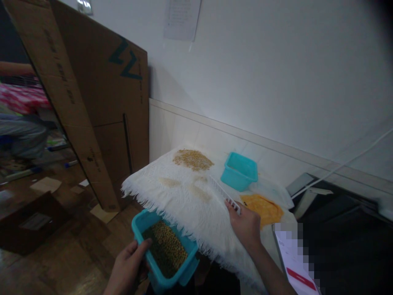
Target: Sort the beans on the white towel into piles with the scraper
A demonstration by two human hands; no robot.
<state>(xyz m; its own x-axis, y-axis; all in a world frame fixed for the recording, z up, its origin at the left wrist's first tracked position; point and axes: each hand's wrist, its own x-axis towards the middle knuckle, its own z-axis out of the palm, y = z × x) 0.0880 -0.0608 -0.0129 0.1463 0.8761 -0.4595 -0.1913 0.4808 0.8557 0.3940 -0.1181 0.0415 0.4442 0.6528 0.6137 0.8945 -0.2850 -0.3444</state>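
Observation:
My left hand (129, 264) grips the near rim of a teal plastic tub (184, 275) filled with yellowish beans, held just below the fringed front edge of a white cloth (190, 205). My right hand (244, 225) rests on the cloth and is closed on one end of a long white comb-like scraper (223, 192) that lies across the cloth. A pile of the same beans (193, 159) sits at the far end of the cloth, with faint smears of them nearer the middle.
A second teal tub (239, 171) stands at the back right of the cloth beside a yellow-orange heap (264, 208). Tall cardboard sheets (101, 102) lean against the white wall on the left. A paper with a red label (296, 270) lies at right; a white cable (344, 164) runs along the wall.

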